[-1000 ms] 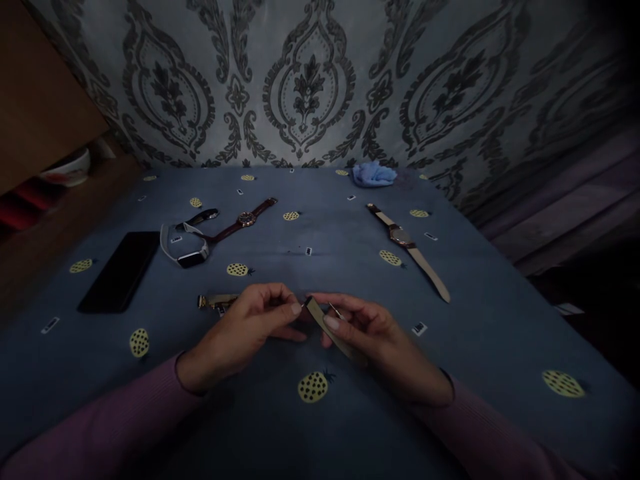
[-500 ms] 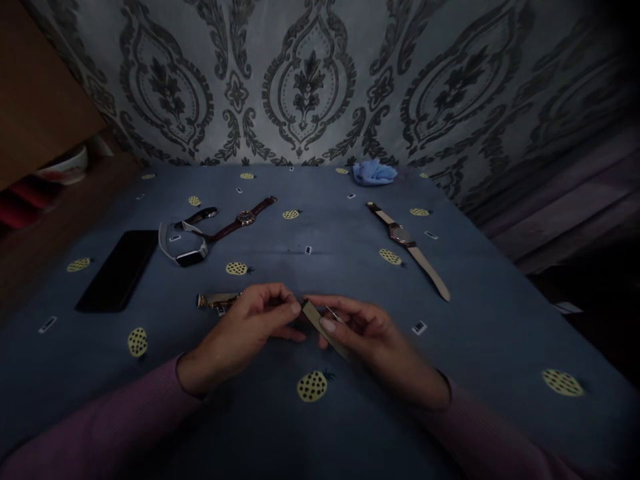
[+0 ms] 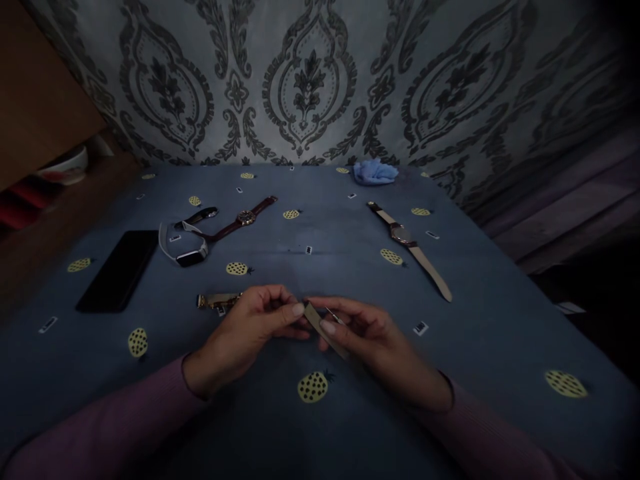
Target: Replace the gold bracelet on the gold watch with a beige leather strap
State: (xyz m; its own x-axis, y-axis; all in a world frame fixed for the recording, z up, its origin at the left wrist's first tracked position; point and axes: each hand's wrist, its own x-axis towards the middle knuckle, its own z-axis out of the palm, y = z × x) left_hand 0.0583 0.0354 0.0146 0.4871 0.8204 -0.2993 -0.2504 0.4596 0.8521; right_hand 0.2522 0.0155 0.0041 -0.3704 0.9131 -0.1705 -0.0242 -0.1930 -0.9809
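Observation:
Both hands meet over the front middle of the table around a beige watch strap (image 3: 319, 325), which slants down to the right. My right hand (image 3: 373, 337) grips the strap between thumb and fingers. A thin metal pin or tool (image 3: 333, 314) sticks out of the same hand above the thumb. At the strap's upper end my left hand (image 3: 260, 327) is closed, thumb against forefinger; the dim light hides whether a small part sits in that pinch. Just behind the left hand lies a watch part with gold-coloured metal (image 3: 217, 301), partly covered by the fingers.
Left of the hands lie a black phone (image 3: 120, 270), a smartwatch with a pale band (image 3: 191, 257), a black-strapped watch (image 3: 200, 217) and a brown-strapped watch (image 3: 246, 217). Another watch (image 3: 401, 234) rests at the right. A crumpled blue cloth (image 3: 375, 172) sits near the wall.
My left hand has shifted slightly right, its thumb now closer against the end of the strap. My right hand keeps its hold, and the things on the table have not moved.

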